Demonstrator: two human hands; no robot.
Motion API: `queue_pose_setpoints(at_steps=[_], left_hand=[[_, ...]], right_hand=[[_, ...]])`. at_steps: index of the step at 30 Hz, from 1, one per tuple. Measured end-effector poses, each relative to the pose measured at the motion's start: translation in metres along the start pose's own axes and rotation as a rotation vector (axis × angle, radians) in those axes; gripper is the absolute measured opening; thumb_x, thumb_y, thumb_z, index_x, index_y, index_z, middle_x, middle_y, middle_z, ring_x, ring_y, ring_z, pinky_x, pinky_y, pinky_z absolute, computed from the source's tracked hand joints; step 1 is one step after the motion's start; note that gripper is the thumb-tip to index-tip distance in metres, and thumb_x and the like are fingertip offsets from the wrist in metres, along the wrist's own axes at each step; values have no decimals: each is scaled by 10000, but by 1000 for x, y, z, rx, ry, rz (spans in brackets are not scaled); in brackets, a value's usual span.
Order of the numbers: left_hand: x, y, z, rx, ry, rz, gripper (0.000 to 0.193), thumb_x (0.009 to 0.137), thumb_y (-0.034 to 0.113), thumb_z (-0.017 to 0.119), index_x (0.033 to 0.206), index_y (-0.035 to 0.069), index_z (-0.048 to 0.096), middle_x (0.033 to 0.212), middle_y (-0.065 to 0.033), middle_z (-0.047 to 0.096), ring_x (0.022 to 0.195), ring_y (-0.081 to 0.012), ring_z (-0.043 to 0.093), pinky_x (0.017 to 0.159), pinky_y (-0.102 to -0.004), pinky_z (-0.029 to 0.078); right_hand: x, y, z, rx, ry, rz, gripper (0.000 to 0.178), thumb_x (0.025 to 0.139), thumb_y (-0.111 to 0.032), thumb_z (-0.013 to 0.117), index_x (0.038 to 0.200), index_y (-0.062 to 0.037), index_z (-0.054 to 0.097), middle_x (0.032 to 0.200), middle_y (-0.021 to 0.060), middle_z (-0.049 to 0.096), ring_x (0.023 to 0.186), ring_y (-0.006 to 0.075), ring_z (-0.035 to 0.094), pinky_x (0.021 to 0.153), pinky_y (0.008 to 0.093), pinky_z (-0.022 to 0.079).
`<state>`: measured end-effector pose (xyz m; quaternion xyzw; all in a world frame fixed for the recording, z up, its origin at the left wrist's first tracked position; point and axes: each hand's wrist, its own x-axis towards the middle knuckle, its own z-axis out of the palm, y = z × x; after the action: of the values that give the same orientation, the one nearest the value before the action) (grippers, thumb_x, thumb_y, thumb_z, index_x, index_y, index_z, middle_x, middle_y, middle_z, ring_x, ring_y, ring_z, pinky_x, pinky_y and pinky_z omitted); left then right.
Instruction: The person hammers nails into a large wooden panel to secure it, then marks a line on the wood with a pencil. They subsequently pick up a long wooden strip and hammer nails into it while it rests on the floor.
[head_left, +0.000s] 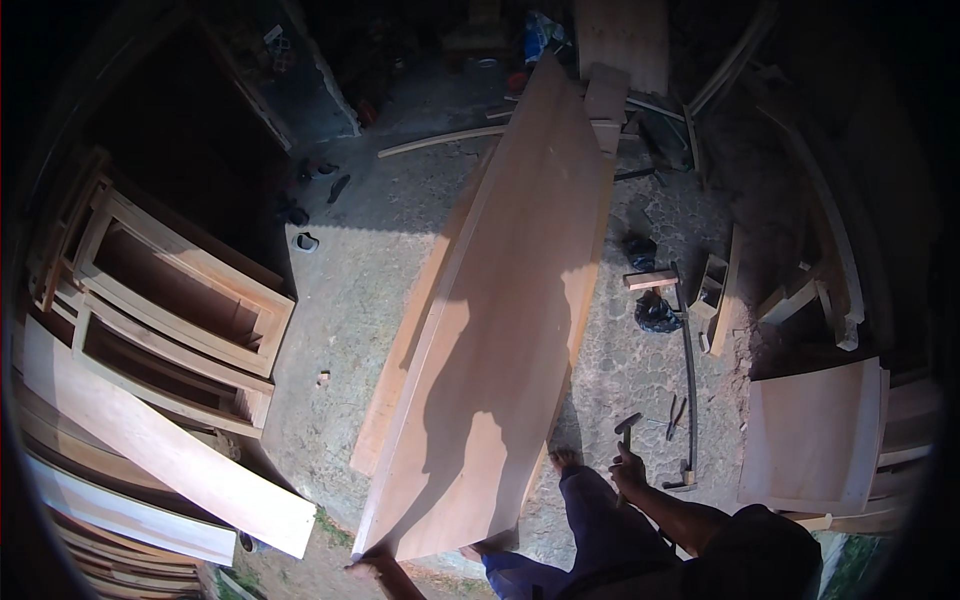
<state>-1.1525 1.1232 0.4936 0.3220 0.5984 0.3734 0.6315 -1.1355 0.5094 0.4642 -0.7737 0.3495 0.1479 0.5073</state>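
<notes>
A long wooden panel (500,270), like a flat door, lies lengthwise on the ground in front of me, with my shadow across it. My left hand (372,567) is closed at its near left corner, the fingers partly hidden. To the right of the panel, my right hand (628,474) grips a hammer (628,424) by the handle, its head raised above the floor. A long reddish board (395,400) shows beneath the panel's left side. My bare foot (565,459) is beside the panel's right edge.
Pliers (676,418) and a long dark bar clamp (688,400) lie on the concrete at right, near a black plastic bag (657,312) and a small wooden box (711,282). Wooden frames (185,285) and planks (165,440) are stacked at left. More panels (810,435) stand at right.
</notes>
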Motion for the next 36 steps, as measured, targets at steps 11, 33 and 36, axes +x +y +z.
queue_pose_setpoints(at_steps=[11,33,36], left_hand=[[127,-19,56,-85,-30,-145,1106,829,918,273,1420,-4,424,1418,-157,508,1247,-324,507,1053,-578,421],[330,-187,103,-10,-117,-592,672,977,563,383,1320,22,587,1334,-130,619,1173,-302,616,1028,-465,500],[344,-216,94,138,-120,-573,747,984,632,356,1364,19,550,1377,-141,590,1219,-310,590,1046,-455,490]], right_hand=[[-110,92,68,-148,66,39,665,785,-59,613,1440,-36,500,937,154,684,759,295,681,710,403,557],[-225,161,180,-337,207,360,353,944,-205,502,1239,-35,594,1035,126,612,945,272,571,827,382,494],[-233,178,182,-645,181,126,427,931,-138,504,1339,-35,570,995,91,615,848,217,556,762,338,478]])
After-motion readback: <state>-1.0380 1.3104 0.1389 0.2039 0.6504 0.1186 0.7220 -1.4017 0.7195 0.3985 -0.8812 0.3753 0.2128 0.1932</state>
